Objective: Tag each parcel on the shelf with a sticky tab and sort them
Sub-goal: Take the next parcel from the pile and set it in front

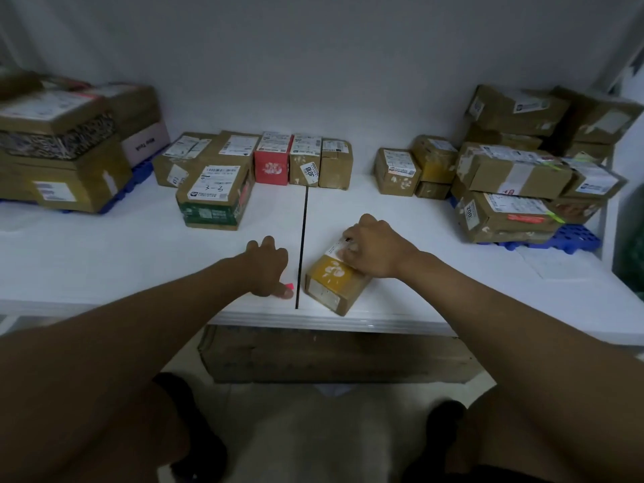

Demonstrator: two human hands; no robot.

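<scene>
Left hand (268,270): just left of the black line (301,245), curled, pinching a pink sticky tab (289,286).
Right hand (371,249): right of the line, fingers curled over the parcel's far end.
Parcel (336,282): small yellow-and-brown carton near the shelf (104,259) edge; likely light and stiff, best held by its sides.

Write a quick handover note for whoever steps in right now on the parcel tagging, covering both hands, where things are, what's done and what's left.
Left hand: pinches a pink sticky tab low over the white shelf, just left of the black divider line.
Right hand: grips the small yellow-topped parcel at the shelf's front, right of the line.
Done: tab is ready; no tab shows on this parcel.
Left: stick the tab on, then sort the parcel. A row of small parcels waits at the back, with a stack at far right; whether those are tagged is unclear.
</scene>
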